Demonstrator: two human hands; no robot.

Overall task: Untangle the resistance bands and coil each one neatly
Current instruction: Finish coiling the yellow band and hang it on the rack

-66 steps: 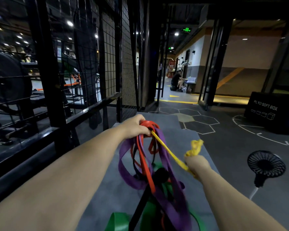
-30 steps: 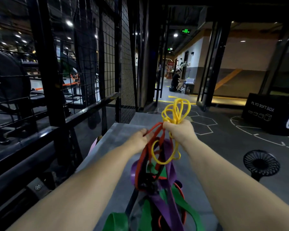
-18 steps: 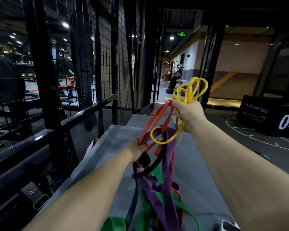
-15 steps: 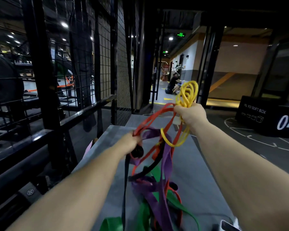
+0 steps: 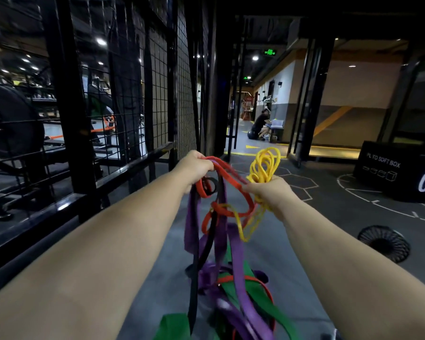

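Observation:
A tangle of resistance bands hangs in front of me over a grey mat. My left hand grips the top of the tangle, where the red band, the purple band and the black band meet. My right hand grips a bunch of yellow band loops, which stick up above the fist; one yellow loop hangs below it, threaded through the red band. Green bands lie at the bottom of the heap on the mat.
A black wire-mesh fence with a low rail runs along the left. A black plyo soft box stands at the right, and a small black fan sits on the floor beside the mat. Far down the corridor a person crouches.
My left hand has risen to about the level of my right hand, lifting the tangle. My right hand with the yellow loops has come down a little.

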